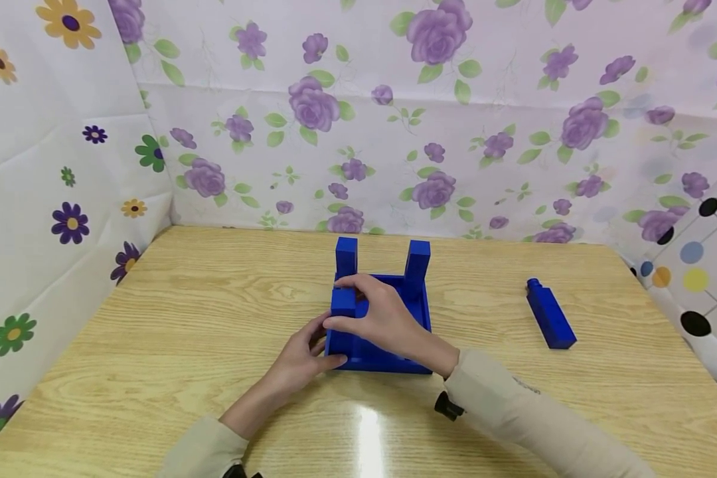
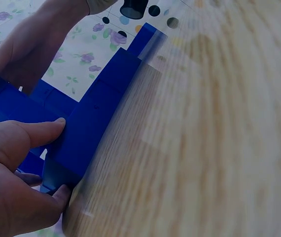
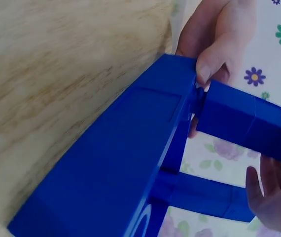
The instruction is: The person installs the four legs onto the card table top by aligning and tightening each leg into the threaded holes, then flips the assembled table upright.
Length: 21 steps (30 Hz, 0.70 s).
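Blue leg [image 1: 343,302] is standing at the near-left corner of a blue base [image 1: 388,366], its top end sitting in the right hand [image 1: 385,318]; head view: that hand is pinching the leg between thumb and fingers, and the left hand [image 1: 301,358], just below and left of the pinch, is gripping the base's corner, thumb over the edge. Far-left leg [image 1: 347,254] is standing just beyond the pinch, far-right leg [image 1: 418,262] beyond it and to the right. Loose leg [image 1: 551,317] is lying well apart to the right of the grip, knobbed end pointing away from the person. Wooden table [image 1: 227,285] is carrying it all; floral cloth [image 1: 382,153] is hanging beyond the grip. Left wrist view: left thumb is pressing on the base by the leg's foot, other fingers curling round the corner; right hand is showing at the leg's far end. Right wrist view: a narrow neck [image 3: 198,101] is showing between leg and base, so the leg isn't sitting flush; left thumb is resting just beside that neck, right fingers are touching the leg at its other end.
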Motion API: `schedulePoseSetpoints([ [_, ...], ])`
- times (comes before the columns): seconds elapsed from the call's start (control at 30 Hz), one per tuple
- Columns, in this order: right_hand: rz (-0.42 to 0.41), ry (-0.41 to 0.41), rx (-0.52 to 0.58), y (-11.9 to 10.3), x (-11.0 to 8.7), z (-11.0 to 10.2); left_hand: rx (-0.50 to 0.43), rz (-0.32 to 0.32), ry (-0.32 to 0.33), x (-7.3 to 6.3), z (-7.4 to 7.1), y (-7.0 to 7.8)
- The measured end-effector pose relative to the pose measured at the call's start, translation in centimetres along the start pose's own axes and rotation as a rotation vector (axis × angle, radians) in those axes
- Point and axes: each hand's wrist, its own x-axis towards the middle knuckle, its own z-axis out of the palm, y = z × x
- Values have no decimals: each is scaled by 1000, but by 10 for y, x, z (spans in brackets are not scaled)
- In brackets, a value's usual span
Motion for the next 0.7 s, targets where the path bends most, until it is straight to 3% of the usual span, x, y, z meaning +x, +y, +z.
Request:
schedulePoseSetpoints([
  [0.13, 61, -136, 147, 8, 3, -10, -20, -5, 4, 0, 0, 1],
  [0.37, 118, -386, 531, 22, 15, -28, -25, 15, 3, 1, 1, 0],
  [0.5, 118, -431, 616, 26, 17, -30, -28, 13, 2, 2, 1, -1],
  [0.7, 136, -436, 665, 28, 17, -30, -37, 6, -4, 2, 1, -3],
])
